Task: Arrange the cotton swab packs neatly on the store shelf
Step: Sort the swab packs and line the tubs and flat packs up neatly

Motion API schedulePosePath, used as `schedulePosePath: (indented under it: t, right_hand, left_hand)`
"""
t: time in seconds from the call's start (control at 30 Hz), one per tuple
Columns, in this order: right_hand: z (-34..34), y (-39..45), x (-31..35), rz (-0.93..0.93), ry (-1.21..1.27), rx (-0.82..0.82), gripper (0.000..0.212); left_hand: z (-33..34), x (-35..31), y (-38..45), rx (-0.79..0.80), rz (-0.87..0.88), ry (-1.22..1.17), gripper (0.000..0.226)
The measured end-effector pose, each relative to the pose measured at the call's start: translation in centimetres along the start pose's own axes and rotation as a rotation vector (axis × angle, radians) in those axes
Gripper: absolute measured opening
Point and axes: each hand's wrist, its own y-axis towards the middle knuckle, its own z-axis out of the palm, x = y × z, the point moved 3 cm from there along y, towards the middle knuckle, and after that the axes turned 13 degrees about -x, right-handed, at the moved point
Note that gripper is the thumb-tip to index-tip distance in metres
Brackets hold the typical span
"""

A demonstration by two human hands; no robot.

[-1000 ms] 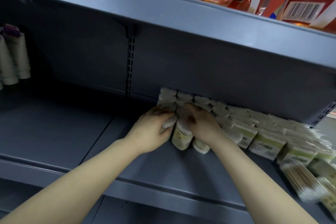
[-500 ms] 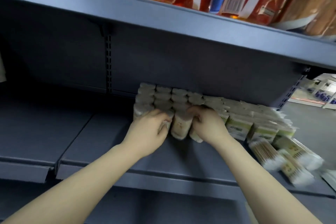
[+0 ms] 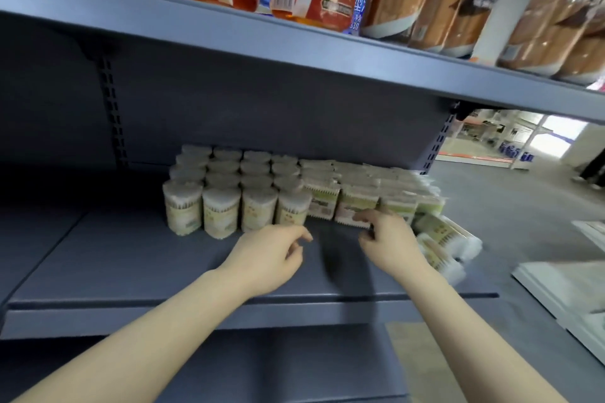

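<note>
Grey shelf point(image 3: 131, 258): carries round swab packs point(image 3: 240, 193) (upright rows).
Left hand point(image 3: 266, 257): before packs, loosely curled, empty.
Right hand point(image 3: 389, 239): fingertips touching flat pack point(image 3: 355, 206).

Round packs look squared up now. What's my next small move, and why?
Probably reach the right hand to the loose packs lying on their sides at the shelf's right end and stand one beside the flat packs. The round packs already stand in even rows; both hands hold nothing.

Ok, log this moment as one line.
left hand: open, off packs | right hand: fingers touching flat green-labelled swab pack | round cylindrical swab tubs: upright rows
</note>
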Motion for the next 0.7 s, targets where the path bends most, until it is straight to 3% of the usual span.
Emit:
schedulePosePath:
  t: [0.23, 0.43, 0.7]
  right_hand:
    - [-0.1, -1.0, -5.0, 0.101, -0.264, 0.035, 0.040]
    - [0.6, -1.0, -6.9, 0.052, -0.307, 0.054, 0.034]
    - [0.8, -0.3, -6.8, 0.038, -0.441, 0.127, 0.045]
  left_hand:
    - [1.6, -1.4, 0.4, 0.043, 0.025, 0.033, 0.030]
    - [2.5, -1.4, 0.4, 0.087, 0.009, 0.039, 0.030]
    - [3.1, -0.7, 0.8, 0.101, -0.015, 0.056, 0.029]
